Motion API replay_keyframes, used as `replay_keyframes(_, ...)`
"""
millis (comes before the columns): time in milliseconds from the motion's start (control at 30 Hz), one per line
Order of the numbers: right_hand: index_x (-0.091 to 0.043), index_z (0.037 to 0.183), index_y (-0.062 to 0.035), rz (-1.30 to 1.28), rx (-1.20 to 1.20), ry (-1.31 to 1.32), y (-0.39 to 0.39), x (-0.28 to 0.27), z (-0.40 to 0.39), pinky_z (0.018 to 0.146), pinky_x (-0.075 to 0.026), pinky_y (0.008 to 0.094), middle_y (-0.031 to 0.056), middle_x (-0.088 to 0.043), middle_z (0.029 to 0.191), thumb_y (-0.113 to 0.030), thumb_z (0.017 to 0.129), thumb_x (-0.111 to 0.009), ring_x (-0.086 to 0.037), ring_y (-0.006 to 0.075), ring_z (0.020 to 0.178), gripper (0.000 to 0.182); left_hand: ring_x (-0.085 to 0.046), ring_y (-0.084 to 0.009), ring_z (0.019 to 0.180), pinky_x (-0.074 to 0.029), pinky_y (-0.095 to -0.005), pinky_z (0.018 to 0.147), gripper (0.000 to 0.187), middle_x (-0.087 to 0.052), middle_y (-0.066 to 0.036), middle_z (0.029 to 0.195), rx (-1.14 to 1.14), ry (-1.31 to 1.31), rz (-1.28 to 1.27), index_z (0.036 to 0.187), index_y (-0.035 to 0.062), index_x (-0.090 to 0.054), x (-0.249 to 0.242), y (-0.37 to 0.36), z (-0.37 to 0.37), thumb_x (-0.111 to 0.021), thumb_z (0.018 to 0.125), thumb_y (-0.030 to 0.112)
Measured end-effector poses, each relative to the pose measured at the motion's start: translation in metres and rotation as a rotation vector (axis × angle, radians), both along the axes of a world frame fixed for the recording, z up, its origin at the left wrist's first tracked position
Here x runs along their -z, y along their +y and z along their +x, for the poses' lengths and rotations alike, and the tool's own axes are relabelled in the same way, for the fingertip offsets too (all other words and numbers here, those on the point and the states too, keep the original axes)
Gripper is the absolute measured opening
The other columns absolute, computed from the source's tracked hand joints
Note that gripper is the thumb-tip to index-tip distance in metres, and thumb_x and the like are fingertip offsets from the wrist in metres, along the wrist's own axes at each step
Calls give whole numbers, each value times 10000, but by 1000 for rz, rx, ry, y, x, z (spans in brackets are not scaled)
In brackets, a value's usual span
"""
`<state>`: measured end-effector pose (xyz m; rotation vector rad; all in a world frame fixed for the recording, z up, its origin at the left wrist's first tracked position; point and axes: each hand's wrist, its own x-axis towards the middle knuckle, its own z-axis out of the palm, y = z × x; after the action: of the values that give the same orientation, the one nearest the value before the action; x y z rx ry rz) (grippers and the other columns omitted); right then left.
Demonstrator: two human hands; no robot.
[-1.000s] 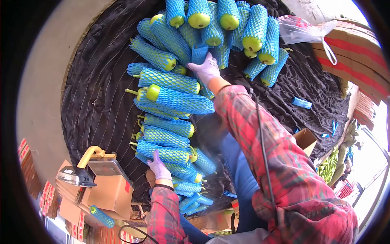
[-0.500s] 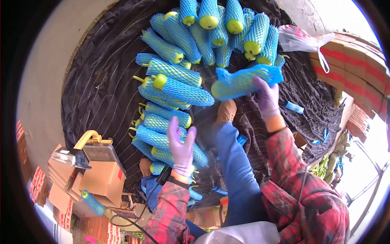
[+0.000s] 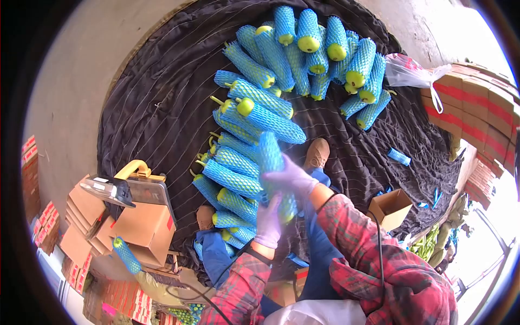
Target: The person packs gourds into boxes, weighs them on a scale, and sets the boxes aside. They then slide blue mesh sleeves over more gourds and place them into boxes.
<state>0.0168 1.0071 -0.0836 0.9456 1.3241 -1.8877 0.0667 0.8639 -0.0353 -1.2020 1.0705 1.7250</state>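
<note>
A long green gourd (image 3: 270,151) in a blue foam net stands roughly upright before me, blurred by motion. My right hand (image 3: 292,177), in a light purple glove, is wrapped round its middle. Lower down, my left hand (image 3: 268,219), gloved alike, closes on the gourd's lower part; some of its fingers are hidden. Just left of my hands lies a row of netted gourds (image 3: 233,179), stems mostly pointing left. Another cluster of netted gourds (image 3: 309,43) fans out at the far side of the dark cloth (image 3: 162,108).
Red-striped cartons (image 3: 466,103) are stacked at right beside a white plastic bag (image 3: 406,73). A small open box (image 3: 391,208) and a loose blue net (image 3: 399,157) lie on the cloth's right. At left are cardboard boxes (image 3: 138,227) and a yellow-handled device (image 3: 135,169). My shoe (image 3: 317,153) is near the gourds.
My right hand has brought the gourd from the right to the middle, turning it from level to upright. My left hand, open before, has closed on it. The view has shifted.
</note>
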Motion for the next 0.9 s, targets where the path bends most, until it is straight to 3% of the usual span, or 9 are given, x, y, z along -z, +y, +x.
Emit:
replay_keyframes(100, -274, 1460, 79, 44, -393, -90, -27, 37, 11, 954, -486, 335, 187, -567, 1264, -377, 676, -892, -579, 217, 1119, 1098, -634, -150, 926, -521, -292, 780, 429, -636, -52, 1129, -101, 74, -124, 1260, 39, -571, 18, -24, -5, -732, 896, 198)
replay_keyframes(167, -149, 1505, 119, -12, -187, -177, -52, 47, 16, 1026, -435, 349, 252, -524, 1335, -437, 623, -906, -541, 255, 1220, 1288, -634, -148, 894, -526, -278, 700, 434, -629, -47, 1116, -55, 17, -166, 1272, 55, -554, 34, -41, -10, -725, 900, 197)
replay_keyframes(233, -206, 1512, 61, -82, -175, -199, -53, 38, -2, 1012, -458, 349, 212, -506, 1376, -407, 677, -873, -533, 244, 1230, 1167, -608, -167, 992, -519, -286, 798, 468, -585, -73, 1206, -38, 4, -142, 1315, 30, -511, 26, -47, -25, -702, 915, 179)
replay_keyframes(333, -407, 1430, 12, -476, 150, -173, -65, 40, -8, 975, -492, 354, 151, -590, 1292, -292, 773, -815, -587, 213, 1160, 831, -544, -189, 1128, -476, -310, 937, 482, -519, -98, 1305, -95, 400, -265, 1339, -4, -473, 37, -65, -39, -675, 931, 155)
replay_keyframes(467, -656, 1141, -86, -960, 294, -405, -67, 27, -9, 908, -549, 366, 63, -714, 1068, -240, 842, -758, -689, 186, 962, 351, -516, -221, 1184, -368, -361, 1079, 437, -559, -131, 1270, 46, 592, -399, 1355, -25, -475, 21, -67, -50, -600, 988, 176)
replay_keyframes(700, -654, 1142, -56, -1072, 500, -414, -72, 15, -15, 893, -564, 380, 93, -720, 1100, -335, 920, -692, -705, 213, 955, 359, -546, -178, 1107, -457, -306, 984, 231, -555, -133, 1197, 208, 753, -681, 1195, -57, -526, 33, -72, -50, -518, 1021, 95)
replay_keyframes(833, -386, 1456, 14, -413, 265, -182, -72, 56, -27, 966, -503, 354, 137, -612, 1295, -416, 801, -801, -600, 219, 1158, 887, -551, -170, 1037, -476, -305, 910, 165, -551, -111, 1131, 124, 756, -626, 1130, -51, -536, 59, -71, -18, -523, 1011, 64)
replay_keyframes(867, -216, 1533, 14, -383, 154, -133, -70, 77, -33, 1010, -455, 348, 146, -548, 1366, -438, 703, -859, -531, 219, 1232, 1143, -558, -173, 1065, -474, -299, 927, 266, -546, -125, 1208, 94, 654, -557, 1238, -55, -520, 69, -76, -7, -529, 1014, 89)
replay_keyframes(900, -226, 1530, 10, -258, 53, -73, -65, 86, -37, 1013, -453, 351, 155, -556, 1357, -441, 688, -859, -540, 231, 1228, 1145, -564, -177, 1075, -474, -303, 932, 310, -557, -115, 1202, 118, 555, -492, 1285, -48, -503, 74, -77, 0, -529, 1016, 104)
